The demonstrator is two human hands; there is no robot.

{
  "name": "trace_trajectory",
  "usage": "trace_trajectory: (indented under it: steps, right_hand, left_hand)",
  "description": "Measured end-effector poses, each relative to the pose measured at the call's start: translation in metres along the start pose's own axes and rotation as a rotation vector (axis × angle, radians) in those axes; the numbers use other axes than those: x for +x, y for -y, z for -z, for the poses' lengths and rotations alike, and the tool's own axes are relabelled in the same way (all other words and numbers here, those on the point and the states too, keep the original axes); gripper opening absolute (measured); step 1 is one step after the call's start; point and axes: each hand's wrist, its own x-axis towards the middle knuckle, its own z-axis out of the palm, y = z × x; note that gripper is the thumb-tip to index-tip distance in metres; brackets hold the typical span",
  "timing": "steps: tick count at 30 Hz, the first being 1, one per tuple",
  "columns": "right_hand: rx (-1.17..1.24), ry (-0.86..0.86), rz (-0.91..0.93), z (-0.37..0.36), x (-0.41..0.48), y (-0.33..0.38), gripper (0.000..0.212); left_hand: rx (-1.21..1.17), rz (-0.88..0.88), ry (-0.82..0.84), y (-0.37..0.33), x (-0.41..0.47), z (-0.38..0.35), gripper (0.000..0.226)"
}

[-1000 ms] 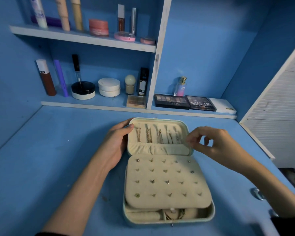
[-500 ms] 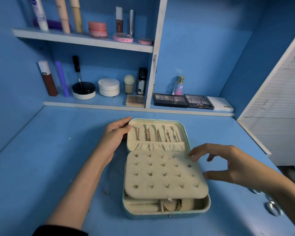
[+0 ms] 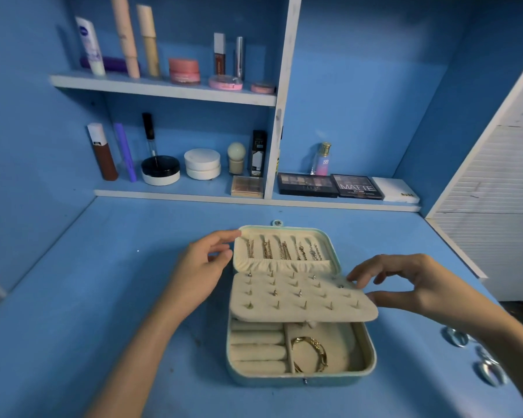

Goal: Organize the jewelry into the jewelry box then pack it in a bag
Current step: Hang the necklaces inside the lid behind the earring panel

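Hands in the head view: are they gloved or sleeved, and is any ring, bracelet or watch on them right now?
No. The left hand and the right hand are both bare: no gloves, rings, bracelets or watch can be seen. No sleeve is in view on either side, right down to the frame edge.

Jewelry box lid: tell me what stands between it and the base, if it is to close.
The earring panel does: it lies tilted over the rear of the base, held at its right edge by the right hand. The left hand touches the left rim of the lid.
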Motion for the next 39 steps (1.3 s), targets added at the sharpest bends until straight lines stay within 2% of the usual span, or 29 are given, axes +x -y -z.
trace_trajectory:
  steps: [2,6,9,13,15,19,21,22,24,26,28,30,34,39]
  right_hand:
    - [0.023,0.002,-0.013,0.001,0.001,0.001,0.009]
    - [0.058,-0.010,-0.018,0.003,0.003,0.004,0.035]
    - [0.095,-0.029,-0.033,0.005,0.006,0.005,0.008]
    - [0.162,-0.106,-0.074,0.006,0.011,0.006,0.007]
    - [0.205,-0.132,-0.096,0.006,0.014,0.004,0.015]
    - [0.296,-0.156,-0.111,0.005,0.020,0.000,0.047]
    - [0.325,-0.184,-0.123,0.004,0.023,0.000,0.053]
    - [0.333,-0.199,-0.129,0.004,0.025,-0.001,0.051]
    - [0.363,-0.230,-0.150,0.002,0.029,-0.001,0.032]
    - [0.376,-0.264,-0.168,0.000,0.033,-0.001,0.015]
    - [0.362,-0.295,-0.185,-0.002,0.036,-0.003,0.006]
    - [0.355,-0.326,-0.202,-0.006,0.040,-0.004,0.006]
    - [0.308,-0.402,-0.261,-0.015,0.048,-0.010,0.004]
    - [0.148,-0.500,-0.309,-0.029,0.054,-0.018,0.005]
  left_hand:
    - [0.015,-0.035,0.016,0.001,-0.013,0.006,0.043]
    - [0.032,-0.100,0.063,-0.002,-0.031,0.011,0.047]
    - [0.129,-0.190,0.058,-0.009,-0.036,0.008,0.048]
    - [0.206,-0.254,-0.024,-0.010,-0.035,0.003,0.043]
    - [0.203,-0.256,-0.073,-0.011,-0.033,0.002,0.042]
    - [0.166,-0.228,-0.134,-0.011,-0.029,-0.001,0.040]
    - [0.172,-0.222,-0.151,-0.008,-0.026,-0.002,0.035]
    - [0.178,-0.220,-0.158,-0.007,-0.024,-0.003,0.030]
    - [0.178,-0.211,-0.167,-0.006,-0.020,-0.003,0.023]
    - [0.173,-0.202,-0.169,-0.008,-0.018,-0.004,0.023]
    - [0.179,-0.197,-0.168,-0.010,-0.017,-0.004,0.027]
    - [0.188,-0.185,-0.168,-0.011,-0.014,-0.004,0.031]
    - [0.181,-0.140,-0.193,-0.008,-0.008,-0.009,0.022]
    - [0.199,-0.112,-0.225,0.003,0.001,-0.016,0.033]
